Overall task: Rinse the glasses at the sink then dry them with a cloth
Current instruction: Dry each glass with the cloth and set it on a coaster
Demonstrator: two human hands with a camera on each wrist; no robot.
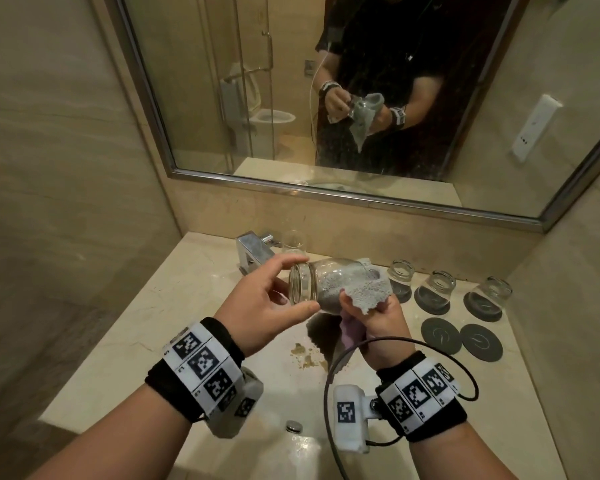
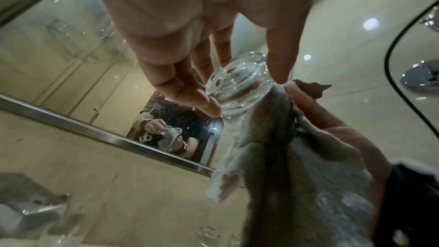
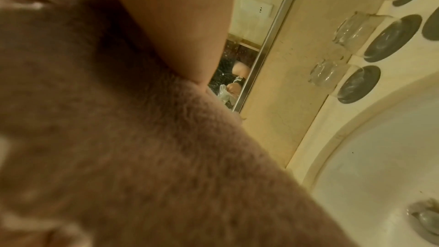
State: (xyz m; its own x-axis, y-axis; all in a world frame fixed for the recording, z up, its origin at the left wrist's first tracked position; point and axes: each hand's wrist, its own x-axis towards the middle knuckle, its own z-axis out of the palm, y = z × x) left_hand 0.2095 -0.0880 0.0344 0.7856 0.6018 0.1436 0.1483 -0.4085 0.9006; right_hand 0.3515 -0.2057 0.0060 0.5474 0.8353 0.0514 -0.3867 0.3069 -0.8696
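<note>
Currently, at the far left of the counter (image 1: pixel 174 271), a chrome tap (image 1: pixel 253 249) stands with one upright glass (image 1: pixel 294 241) just to its right. Nearer, above the basin (image 1: pixel 291 382), the left hand (image 1: pixel 257 306) grips the thick base of a clear tumbler (image 1: pixel 321 284) held on its side; thumb and fingertips (image 2: pixel 206 102) curl around the base rim, as the left wrist view confirms. The tumbler's mouth points right, toward the right hand (image 1: pixel 378 320).

A grey cloth (image 1: pixel 364 292) is stuffed into the tumbler's mouth and folds back over its rim; through the glass wall the cloth shows inside. The right hand sits directly under and just right of the tumbler's open end, fingers closed around the bunched cloth. The remaining cloth hangs below that hand, filling most of the right wrist view (image 3: pixel 118 138).

Further right, along the far edge of the counter, three glasses stand upside down, each on a dark round coaster: first (image 1: pixel 400 278), second (image 1: pixel 437 289), third (image 1: pixel 489 294). Two bare coasters (image 1: pixel 440 336) (image 1: pixel 481 341) lie nearer, side by side. A mirror (image 1: pixel 222 81) on the far wall reflects both hands, the tumbler and the cloth.
</note>
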